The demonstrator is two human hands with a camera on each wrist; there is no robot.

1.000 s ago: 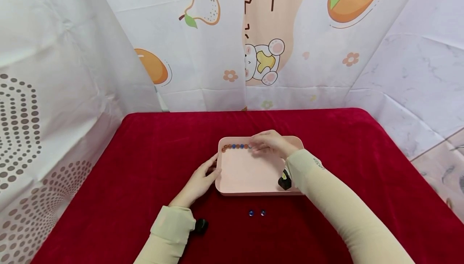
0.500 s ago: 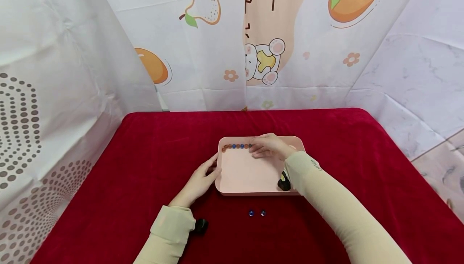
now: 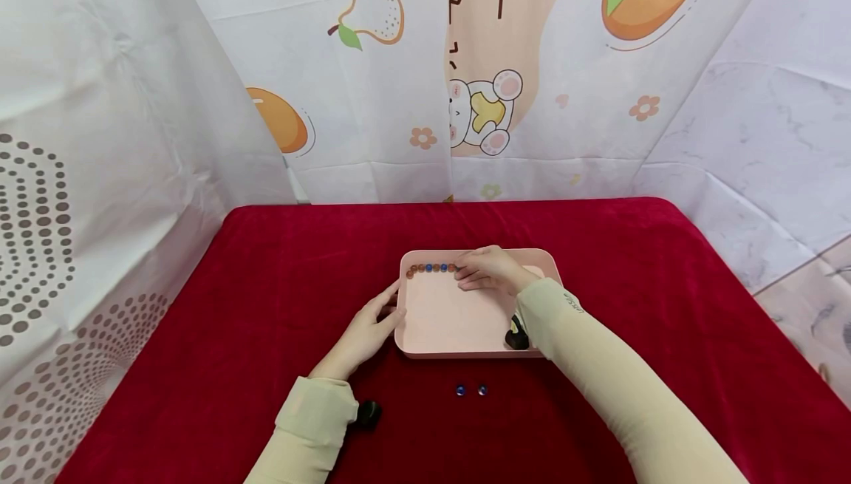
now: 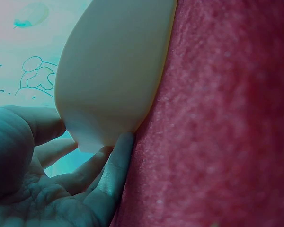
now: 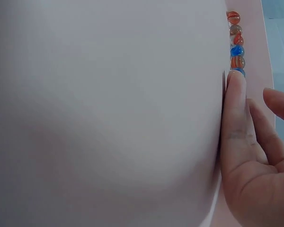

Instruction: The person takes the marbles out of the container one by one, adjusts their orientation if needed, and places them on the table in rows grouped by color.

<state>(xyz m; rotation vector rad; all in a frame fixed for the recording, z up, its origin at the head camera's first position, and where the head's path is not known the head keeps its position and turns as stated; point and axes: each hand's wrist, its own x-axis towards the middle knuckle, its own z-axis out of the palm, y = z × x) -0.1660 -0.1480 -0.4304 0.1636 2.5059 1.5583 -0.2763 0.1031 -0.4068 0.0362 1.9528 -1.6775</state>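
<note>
A pink tray (image 3: 452,314) lies on the red cloth. Glass marbles (image 3: 436,267), several orange and some blue, form a row along its back wall from the left corner. My right hand (image 3: 490,270) is low inside the tray, fingers extended toward the row's right end. In the right wrist view a straight fingertip (image 5: 235,78) is right at a blue marble (image 5: 241,72), covering part of it; the thumb stands apart. My left hand (image 3: 366,329) rests at the tray's left side, its spread fingertips touching the outer wall (image 4: 99,127).
Two blue marbles (image 3: 461,390) lie on the red cloth (image 3: 299,270) in front of the tray. Black wrist cameras (image 3: 517,334) sit at both cuffs. A printed curtain (image 3: 372,100) hangs behind the table, with pale sheets at both sides.
My right hand has shifted slightly left and toward me, its fingertips now hiding the marble at the row's right end. The left hand and the tray have stayed in place.
</note>
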